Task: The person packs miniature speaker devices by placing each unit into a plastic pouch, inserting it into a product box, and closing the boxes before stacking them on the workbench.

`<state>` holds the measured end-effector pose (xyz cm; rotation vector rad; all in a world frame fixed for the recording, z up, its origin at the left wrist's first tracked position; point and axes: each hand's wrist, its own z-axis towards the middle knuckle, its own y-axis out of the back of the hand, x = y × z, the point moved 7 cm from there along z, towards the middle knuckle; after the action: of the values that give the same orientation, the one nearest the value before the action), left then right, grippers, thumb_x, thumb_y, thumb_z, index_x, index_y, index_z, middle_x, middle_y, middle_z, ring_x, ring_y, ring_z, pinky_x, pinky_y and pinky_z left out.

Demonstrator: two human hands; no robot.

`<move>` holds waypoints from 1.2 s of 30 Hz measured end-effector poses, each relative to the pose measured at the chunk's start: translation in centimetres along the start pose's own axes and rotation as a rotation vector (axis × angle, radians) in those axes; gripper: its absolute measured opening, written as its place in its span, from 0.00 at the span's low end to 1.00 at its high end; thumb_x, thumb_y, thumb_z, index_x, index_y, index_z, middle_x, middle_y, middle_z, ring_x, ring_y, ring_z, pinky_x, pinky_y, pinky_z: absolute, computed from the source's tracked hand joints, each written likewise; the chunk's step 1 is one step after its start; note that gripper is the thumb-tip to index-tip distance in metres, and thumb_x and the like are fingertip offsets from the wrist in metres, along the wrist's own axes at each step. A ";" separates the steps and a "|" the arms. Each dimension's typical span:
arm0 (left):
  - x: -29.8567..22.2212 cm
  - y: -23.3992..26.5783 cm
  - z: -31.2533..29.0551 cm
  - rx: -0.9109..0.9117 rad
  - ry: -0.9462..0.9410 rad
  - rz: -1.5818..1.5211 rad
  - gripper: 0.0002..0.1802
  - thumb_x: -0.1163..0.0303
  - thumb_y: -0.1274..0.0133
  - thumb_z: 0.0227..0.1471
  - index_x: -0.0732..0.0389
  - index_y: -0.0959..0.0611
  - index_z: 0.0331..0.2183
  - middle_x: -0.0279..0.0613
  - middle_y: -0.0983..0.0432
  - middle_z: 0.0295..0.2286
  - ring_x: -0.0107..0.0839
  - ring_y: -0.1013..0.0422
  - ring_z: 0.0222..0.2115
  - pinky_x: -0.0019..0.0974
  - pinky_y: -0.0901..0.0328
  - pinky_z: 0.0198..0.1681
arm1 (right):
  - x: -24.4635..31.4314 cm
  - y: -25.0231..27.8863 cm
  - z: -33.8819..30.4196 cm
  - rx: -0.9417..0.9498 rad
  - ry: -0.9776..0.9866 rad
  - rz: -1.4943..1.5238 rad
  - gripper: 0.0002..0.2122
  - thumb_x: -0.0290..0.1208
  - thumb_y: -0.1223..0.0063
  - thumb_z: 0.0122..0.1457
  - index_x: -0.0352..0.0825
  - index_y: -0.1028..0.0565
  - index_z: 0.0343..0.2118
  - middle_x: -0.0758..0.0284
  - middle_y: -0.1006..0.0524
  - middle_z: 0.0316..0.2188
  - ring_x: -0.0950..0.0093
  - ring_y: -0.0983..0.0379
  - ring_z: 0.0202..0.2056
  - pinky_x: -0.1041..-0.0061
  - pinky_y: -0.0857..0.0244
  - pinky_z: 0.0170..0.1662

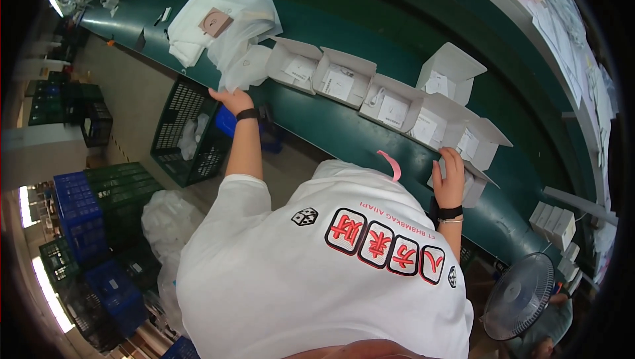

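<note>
My left hand (236,102) is at the table's near edge, fingers closed on the lower end of a translucent plastic bag (246,61); the bag partly hides the fingertips. A row of open white boxes (345,81) runs along the table to the right of the bag. White printed leaflets (392,110) lie inside them, and some also show white cables (378,98). My right hand (450,179) is at the row's right end, fingers stretched out against the side of the last box (473,187). Another open box (452,75) stands behind the row.
Under the bag lies a white stack of bags (192,28) with a small brown card (215,22) on top. A dark green crate (173,127) stands below the table edge at left. Small white boxes (553,222) and a fan (519,296) are at right, near another person.
</note>
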<state>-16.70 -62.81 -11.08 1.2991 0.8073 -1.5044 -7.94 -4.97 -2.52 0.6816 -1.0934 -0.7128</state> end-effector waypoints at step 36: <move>-22.3 -4.5 -23.1 0.845 0.978 -1.432 0.06 0.77 0.61 0.46 0.56 0.33 0.20 0.35 0.38 0.24 0.31 0.43 0.24 0.32 0.42 0.33 | 5.2 5.0 2.1 0.360 0.062 0.660 0.22 0.21 0.38 0.48 0.31 0.28 0.48 0.62 0.28 0.48 0.75 0.28 0.36 0.78 0.32 0.38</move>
<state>-13.61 -34.92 5.11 2.3741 2.1935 -2.4177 -7.54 -6.46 4.83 0.5854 -1.3061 0.0729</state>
